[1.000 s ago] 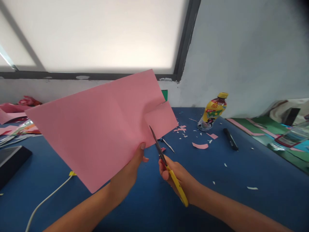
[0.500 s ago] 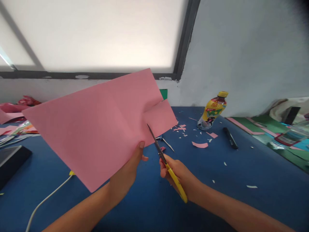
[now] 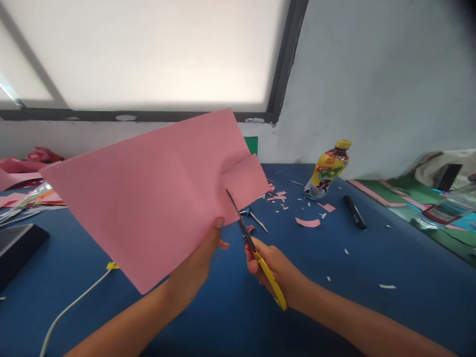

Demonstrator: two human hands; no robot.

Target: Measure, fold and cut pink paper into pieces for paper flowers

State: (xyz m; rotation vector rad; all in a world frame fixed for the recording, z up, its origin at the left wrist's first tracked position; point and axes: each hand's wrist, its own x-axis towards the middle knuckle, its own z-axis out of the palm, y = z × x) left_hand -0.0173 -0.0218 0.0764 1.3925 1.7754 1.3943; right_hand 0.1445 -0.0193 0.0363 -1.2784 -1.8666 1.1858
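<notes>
My left hand (image 3: pixel 199 260) pinches the lower edge of a large pink paper sheet (image 3: pixel 148 193), thumb on the near face and fingers behind. The sheet is held up, tilted, above the blue table. A slit runs into its right side, and the flap (image 3: pixel 247 181) below that slit bends forward. My right hand (image 3: pixel 275 270) is closed around yellow-handled scissors (image 3: pixel 269 277). Their dark blade lies across the near face of the sheet at the lower right, tip pointing up and left. The other blade is hidden, probably behind the paper.
Pink and white paper scraps (image 3: pixel 308 222) lie on the blue table (image 3: pixel 327 312). A yellow-capped bottle (image 3: pixel 327 171) and a black marker (image 3: pixel 355 212) stand and lie at right. At left are a black box (image 3: pixel 22 248), a white cable (image 3: pixel 74 302) and pink paper (image 3: pixel 18 176).
The sheet's left corner has shifted slightly right and down, and the flap's outer edge has drawn a little to the left. Both hands keep their hold, nearly still.
</notes>
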